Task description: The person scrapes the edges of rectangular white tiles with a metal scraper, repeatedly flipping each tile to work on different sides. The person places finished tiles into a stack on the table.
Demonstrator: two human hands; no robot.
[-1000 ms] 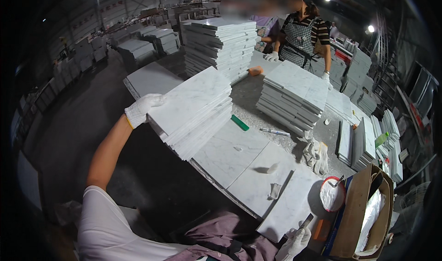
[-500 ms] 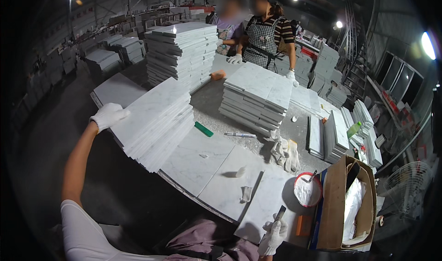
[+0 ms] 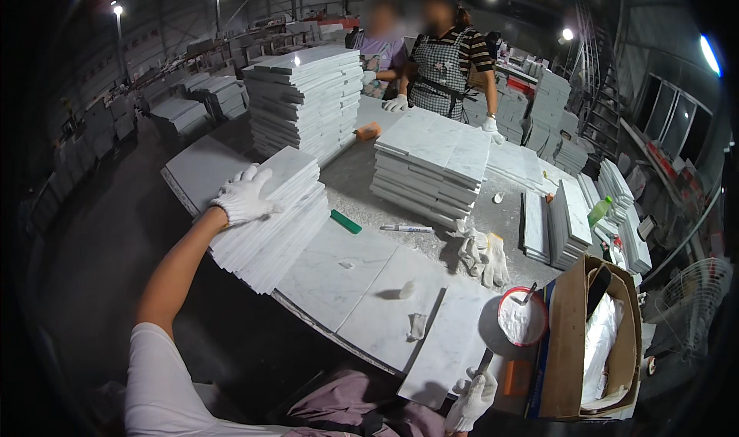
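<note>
One grip, my left hand (image 3: 246, 196), has moved, spread, onto the tiles (image 3: 288, 164), likely steadying them; my right hand (image 3: 474, 401) pinches a blade (image 3: 486, 361).

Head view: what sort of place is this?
Probably a stone-tile workshop: pale veined tile stacks in front, more slab piles on the left behind, and a co-worker in apron and white gloves across the table.

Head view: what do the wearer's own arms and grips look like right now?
The left grip and right grip wear white knitted gloves. The left arm has a loose, plain, pale short sleeve, its forearm bare. The right sleeve is out of sight.
</note>
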